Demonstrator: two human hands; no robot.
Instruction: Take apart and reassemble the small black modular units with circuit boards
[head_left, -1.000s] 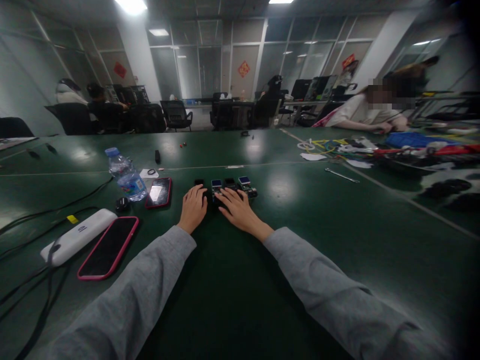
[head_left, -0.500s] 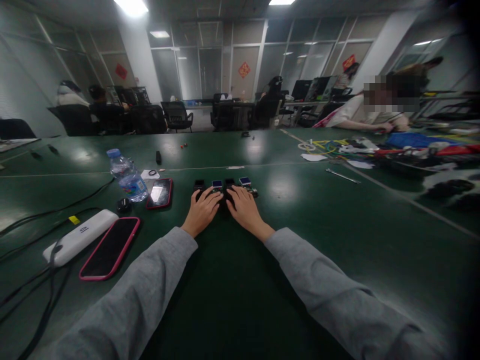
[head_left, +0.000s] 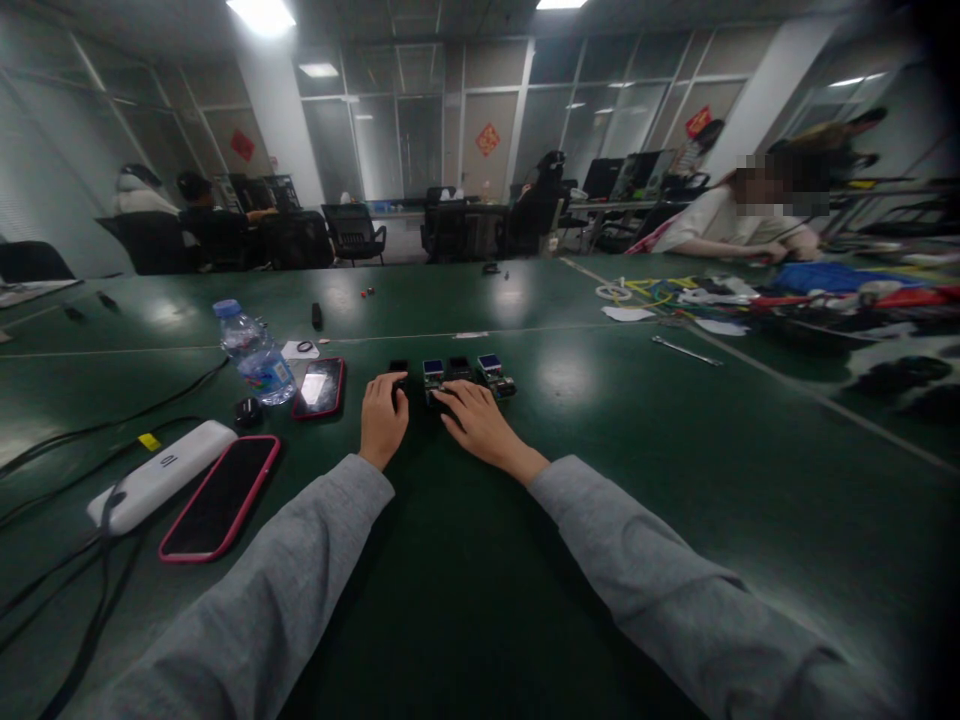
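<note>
Green table [head_left: 600, 440]: four small devices [head_left: 458, 367] in a row at centre, left hand [head_left: 383, 422] curled at the leftmost, right hand [head_left: 481, 422] fingers extended over the middle two, either's grip indeterminable; bottle [head_left: 259, 358], leftward.

The person wears long sleeves of soft, matte grey cloth, faintly mottled with lighter and darker tones. The loose grey cloth left sleeve [head_left: 300, 570] ends at the wrist in a plain, straight-edged grey cuff [head_left: 373, 478], with shallow creases along the forearm. The loose grey cloth right sleeve [head_left: 652, 555] matches in colour and has deeper, shadowed folds toward the elbow. The left hand [head_left: 383, 418] and right hand [head_left: 481, 424] are bare, with slim fingers; nail detail is too small to make out.
</note>
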